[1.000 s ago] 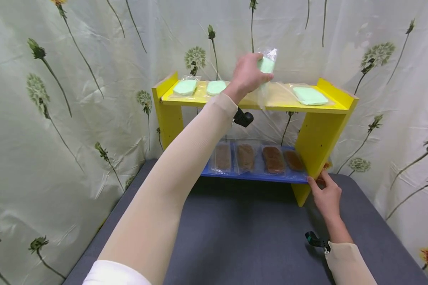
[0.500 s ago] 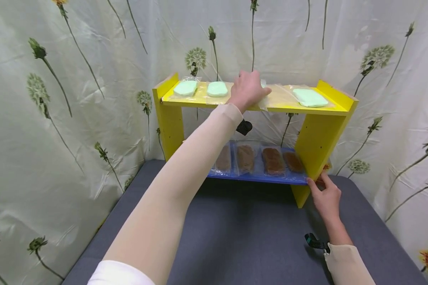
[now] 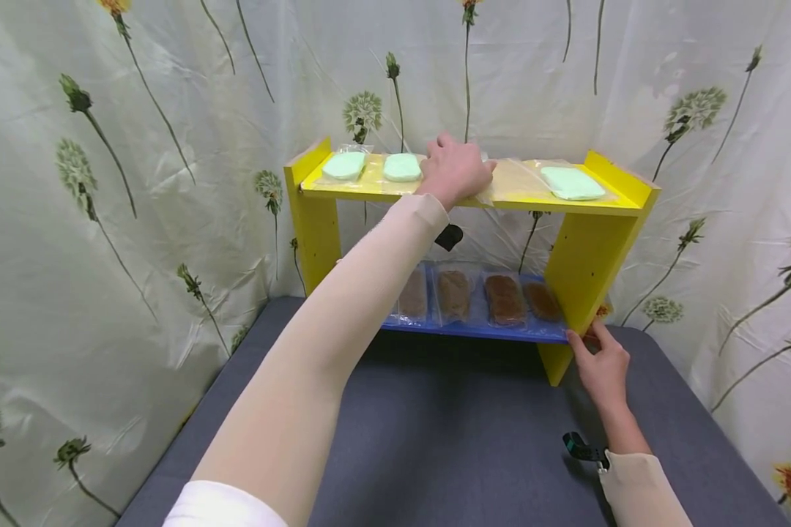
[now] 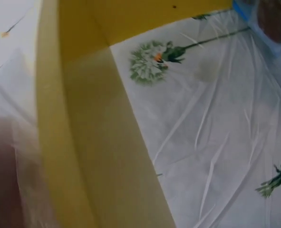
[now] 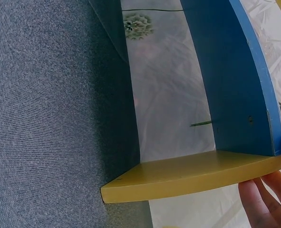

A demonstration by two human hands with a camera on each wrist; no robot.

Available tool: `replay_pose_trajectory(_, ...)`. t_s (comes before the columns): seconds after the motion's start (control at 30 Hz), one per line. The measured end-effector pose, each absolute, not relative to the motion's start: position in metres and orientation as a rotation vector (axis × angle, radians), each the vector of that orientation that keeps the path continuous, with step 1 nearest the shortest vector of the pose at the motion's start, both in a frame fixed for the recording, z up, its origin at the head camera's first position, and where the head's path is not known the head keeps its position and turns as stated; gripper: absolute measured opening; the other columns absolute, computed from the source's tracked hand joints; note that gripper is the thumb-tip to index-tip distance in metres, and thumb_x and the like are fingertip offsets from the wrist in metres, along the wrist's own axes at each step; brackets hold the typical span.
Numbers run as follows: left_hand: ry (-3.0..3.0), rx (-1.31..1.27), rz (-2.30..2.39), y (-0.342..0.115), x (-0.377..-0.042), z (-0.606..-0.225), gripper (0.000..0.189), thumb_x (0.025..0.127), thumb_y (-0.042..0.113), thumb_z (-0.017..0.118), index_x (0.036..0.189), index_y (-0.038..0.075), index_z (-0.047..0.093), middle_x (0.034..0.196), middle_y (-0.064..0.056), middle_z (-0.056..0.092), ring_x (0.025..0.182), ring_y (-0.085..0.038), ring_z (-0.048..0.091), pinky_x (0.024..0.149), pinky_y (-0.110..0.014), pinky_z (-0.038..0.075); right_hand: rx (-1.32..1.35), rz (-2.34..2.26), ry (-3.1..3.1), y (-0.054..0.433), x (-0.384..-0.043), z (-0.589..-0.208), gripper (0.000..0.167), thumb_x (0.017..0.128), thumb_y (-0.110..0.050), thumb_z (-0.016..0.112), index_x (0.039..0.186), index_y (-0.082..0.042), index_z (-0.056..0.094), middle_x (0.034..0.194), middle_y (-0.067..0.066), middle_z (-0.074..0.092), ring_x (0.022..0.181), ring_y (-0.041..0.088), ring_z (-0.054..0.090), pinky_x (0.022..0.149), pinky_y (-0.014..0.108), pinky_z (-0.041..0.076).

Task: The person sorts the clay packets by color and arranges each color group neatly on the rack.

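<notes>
A small shelf unit [image 3: 583, 241] has yellow sides, a yellow top board and a blue lower board [image 3: 481, 328]. My left hand [image 3: 458, 172] reaches over the middle of the top board, thumb out to the right. Clear plastic [image 3: 484, 199] shows beside and below it; a pale green packet there is mostly hidden by the hand. In the left wrist view, part of the hand [image 4: 2, 175] is blurred beside the yellow board [image 4: 78, 123]. My right hand [image 3: 603, 366] grips the right side panel, thumb at the blue board's end, fingers [image 5: 256, 199] against the panel's outer face.
Pale green bagged packets [image 3: 344, 167] lie at the top board's left, another green packet [image 3: 572, 183] at its right. Several brown bagged slabs [image 3: 504, 300] lie on the blue board. The unit stands on a dark grey table [image 3: 435, 439] before a flower-printed curtain [image 3: 171, 146].
My left hand has lowered the pale green packet from above the top board down onto it, and its fingers have since shifted slightly. The right hand keeps its hold on the side panel.
</notes>
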State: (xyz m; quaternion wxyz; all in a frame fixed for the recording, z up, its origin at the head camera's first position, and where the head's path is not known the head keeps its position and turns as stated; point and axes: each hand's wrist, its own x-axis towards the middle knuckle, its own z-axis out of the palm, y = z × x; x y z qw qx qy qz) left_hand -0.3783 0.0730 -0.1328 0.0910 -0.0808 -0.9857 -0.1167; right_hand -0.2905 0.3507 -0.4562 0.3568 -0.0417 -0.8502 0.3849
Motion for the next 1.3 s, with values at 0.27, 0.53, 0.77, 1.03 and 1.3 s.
replay_pose_trajectory(0.27,-2.820,-0.373,-0.451,0.060,-0.377,-0.121,0.050,0.105,0.053,0.032,0.134,0.022,0.059,0.140,-0.010,0.040,0.116,-0.026,0.045,0.088,-0.034,0.044,-0.111,0.990,-2.192,0.352,-0.289,-0.455,0.039,0.097,-0.027,0.071,0.134,-0.021,0.065,0.109,0.010,0.072,0.099,0.024,0.065,0.071,0.007,0.041)
replay_pose_trajectory(0.53,-2.602,-0.611,-0.516,0.048,-0.338,-0.117,0.047,0.106,0.042,0.043,0.151,0.028,0.048,0.144,-0.003,0.041,0.116,-0.019,0.046,0.092,-0.028,0.042,-0.096,0.970,-2.205,0.357,-0.282,-0.455,0.036,0.097,-0.027,0.070,0.131,-0.016,0.065,0.108,0.016,0.071,0.099,0.033,0.066,0.067,0.006,0.040)
replay_pose_trajectory(0.77,-2.259,-0.805,-0.517,0.021,-0.290,-0.139,0.039,0.101,0.031,0.059,0.138,0.020,0.062,0.125,-0.004,0.052,0.110,-0.019,0.049,0.088,-0.028,0.044,-0.035,0.888,-2.278,0.365,-0.274,-0.448,0.039,0.099,-0.027,0.068,0.135,-0.013,0.062,0.112,0.018,0.070,0.099,0.039,0.066,0.061,0.008,0.041)
replay_pose_trajectory(1.03,-2.091,-0.813,-0.593,-0.040,-0.256,-0.200,0.036,0.094,0.023,0.072,0.128,0.014,0.069,0.121,-0.010,0.058,0.109,-0.028,0.053,0.089,-0.046,0.044,0.075,0.761,-2.436,0.362,-0.263,-0.439,0.039,0.100,-0.029,0.066,0.134,-0.011,0.059,0.109,0.020,0.071,0.097,0.041,0.068,0.067,0.049,0.053)
replay_pose_trajectory(1.3,-2.285,-0.579,-0.712,-0.096,-0.246,-0.286,0.044,0.093,0.020,0.073,0.135,0.012,0.065,0.128,-0.014,0.057,0.118,-0.034,0.051,0.098,-0.055,0.043,-0.117,0.609,-2.599,0.354,-0.234,-0.422,0.062,0.102,-0.034,0.059,0.156,-0.014,0.039,0.127,0.024,0.062,0.084,0.042,0.062,0.051,0.046,0.042)
